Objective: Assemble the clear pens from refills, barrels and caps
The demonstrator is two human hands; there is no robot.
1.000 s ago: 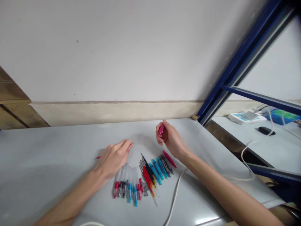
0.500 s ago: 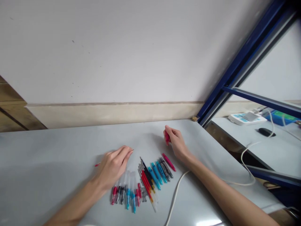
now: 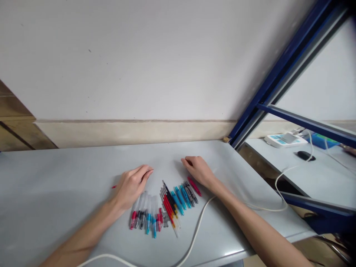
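Note:
My left hand (image 3: 131, 186) is closed in a pinch around a slim pen piece. Its red end (image 3: 114, 187) shows behind the hand, and a thin tip pokes out past the fingertips; the middle is hidden. To the right, my right hand (image 3: 198, 169) is closed above the table, its fingers hiding the pink-red pen grip seen there earlier. Between and below the hands lie clear pen barrels (image 3: 148, 203) with coloured ends, red and black pen refills (image 3: 169, 204), blue pen grips (image 3: 180, 196), grey pen grips (image 3: 191, 193) and one pink-red pen grip (image 3: 194, 186).
Small grey clear parts (image 3: 165, 219) lie between the barrels and refills. A white cable (image 3: 198, 222) loops across the grey table (image 3: 69, 178). Right of a blue frame (image 3: 278, 74), another table holds a white device (image 3: 286, 139) and a black mouse (image 3: 306, 155).
My right hand has moved left toward the left hand and turned over, so the pink-red grip in it no longer shows. My left hand stays pinched. The camera view has shifted slightly.

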